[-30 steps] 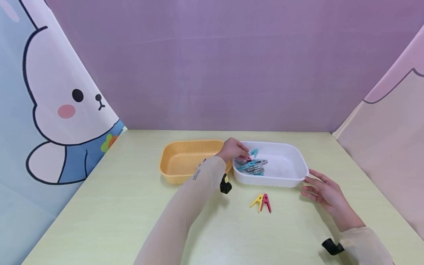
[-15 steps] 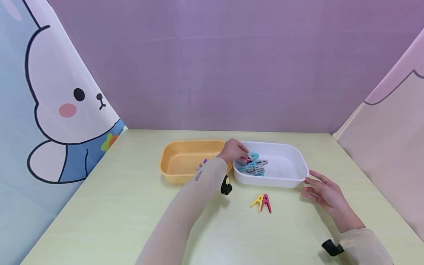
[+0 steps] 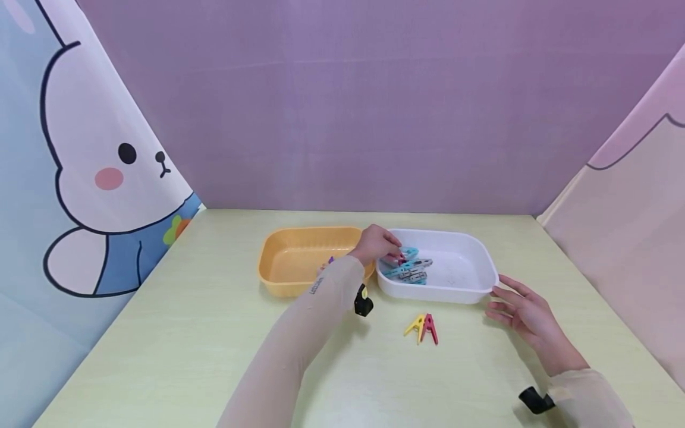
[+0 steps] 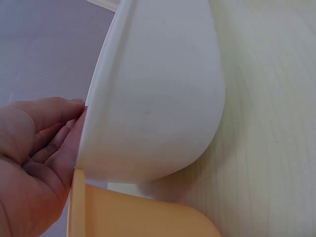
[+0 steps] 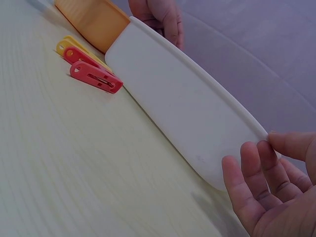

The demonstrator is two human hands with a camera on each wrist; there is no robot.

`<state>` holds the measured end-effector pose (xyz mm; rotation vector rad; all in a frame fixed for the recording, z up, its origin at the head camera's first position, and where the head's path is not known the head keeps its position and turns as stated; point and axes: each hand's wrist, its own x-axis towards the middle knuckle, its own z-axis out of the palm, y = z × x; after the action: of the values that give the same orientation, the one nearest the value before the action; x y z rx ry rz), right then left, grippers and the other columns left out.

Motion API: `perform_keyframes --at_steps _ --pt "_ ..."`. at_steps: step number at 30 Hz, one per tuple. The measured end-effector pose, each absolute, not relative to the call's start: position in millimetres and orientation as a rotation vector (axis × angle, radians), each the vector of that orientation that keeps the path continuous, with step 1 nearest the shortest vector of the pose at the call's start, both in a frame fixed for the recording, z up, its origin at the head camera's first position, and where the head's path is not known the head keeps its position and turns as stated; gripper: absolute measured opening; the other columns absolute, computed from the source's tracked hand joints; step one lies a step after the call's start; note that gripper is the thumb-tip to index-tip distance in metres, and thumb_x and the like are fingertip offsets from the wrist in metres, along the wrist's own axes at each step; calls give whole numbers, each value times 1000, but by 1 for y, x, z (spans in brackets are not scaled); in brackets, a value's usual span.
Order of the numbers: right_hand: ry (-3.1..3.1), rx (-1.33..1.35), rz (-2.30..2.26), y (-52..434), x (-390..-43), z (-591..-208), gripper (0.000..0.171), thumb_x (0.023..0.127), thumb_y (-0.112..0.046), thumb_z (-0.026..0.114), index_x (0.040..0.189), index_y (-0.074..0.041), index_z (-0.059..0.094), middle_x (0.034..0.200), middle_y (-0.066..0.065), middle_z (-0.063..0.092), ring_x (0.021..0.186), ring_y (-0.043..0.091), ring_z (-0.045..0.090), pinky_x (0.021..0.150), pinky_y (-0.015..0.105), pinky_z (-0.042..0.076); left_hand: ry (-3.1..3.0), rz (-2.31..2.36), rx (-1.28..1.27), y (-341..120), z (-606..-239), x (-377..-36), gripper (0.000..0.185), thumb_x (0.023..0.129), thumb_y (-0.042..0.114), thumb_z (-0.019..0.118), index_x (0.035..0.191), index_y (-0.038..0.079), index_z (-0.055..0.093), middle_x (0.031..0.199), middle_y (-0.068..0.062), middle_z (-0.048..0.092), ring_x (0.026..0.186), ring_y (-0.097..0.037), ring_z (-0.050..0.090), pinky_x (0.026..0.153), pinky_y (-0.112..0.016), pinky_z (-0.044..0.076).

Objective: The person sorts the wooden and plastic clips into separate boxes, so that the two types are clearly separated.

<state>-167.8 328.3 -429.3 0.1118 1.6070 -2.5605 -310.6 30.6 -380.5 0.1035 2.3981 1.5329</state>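
1. White plastic forms the tray (image 3: 484,270), which sits on the table (image 3: 160,356) right of centre, its left end touching the orange tray (image 3: 278,261).
2. Left hand (image 3: 377,242): reaches over the white tray's left rim, fingers curled down onto the pegs (image 3: 409,268) piled in the tray's left half. The fingertips pinch a small pink peg (image 3: 401,259) at the top of the pile. In the left wrist view the fingers (image 4: 47,128) curl behind the tray rim; the peg itself is hidden there.
3. Pegs in the white tray: blue and grey, heaped together and touching one another. The right half of the tray floor is bare.
4. Right hand (image 3: 527,315): rests on the table at the white tray's near right corner, palm turned inward, fingers straight and slightly spread. It holds nothing. In the right wrist view the fingertips (image 5: 256,153) lie just at the tray's outer wall (image 5: 197,118); whether they touch it cannot be told.
5. Loose pegs: a yellow peg (image 3: 414,326) and a red peg (image 3: 430,328) lie side by side on the table, touching, just in front of the white tray and between the two hands.
6. Orange tray: a small purple item (image 3: 331,260) shows by the left sleeve; too small to identify.
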Motion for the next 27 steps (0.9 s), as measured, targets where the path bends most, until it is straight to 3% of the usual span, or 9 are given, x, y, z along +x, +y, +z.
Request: perform_keyframes --at_steps 14,22,27 --pt "1600 105 -2569 326 -167 -430 33 101 1 53 106 -24 74 89 1 69 73 18 70 72 36 62 2286 1662 253 27 -364 -284 20 90 7 74 108 0 74 86 -4 72 84 -23 72 88 -37 58" --pt "1596 105 -2574 325 -164 -429 32 101 0 53 106 -23 74 89 1 69 73 18 71 72 36 62 2176 1669 345 20 -361 -269 12 87 7 77 98 2 76 86 -6 74 89 -29 73 76 -31 61" --pt "1598 111 -2573 324 -163 -428 33 101 1 52 105 -23 74 89 2 69 73 18 71 72 35 62 2133 1647 378 13 -365 -258 14 88 5 76 101 1 76 89 -5 75 80 -20 72 78 -33 61"
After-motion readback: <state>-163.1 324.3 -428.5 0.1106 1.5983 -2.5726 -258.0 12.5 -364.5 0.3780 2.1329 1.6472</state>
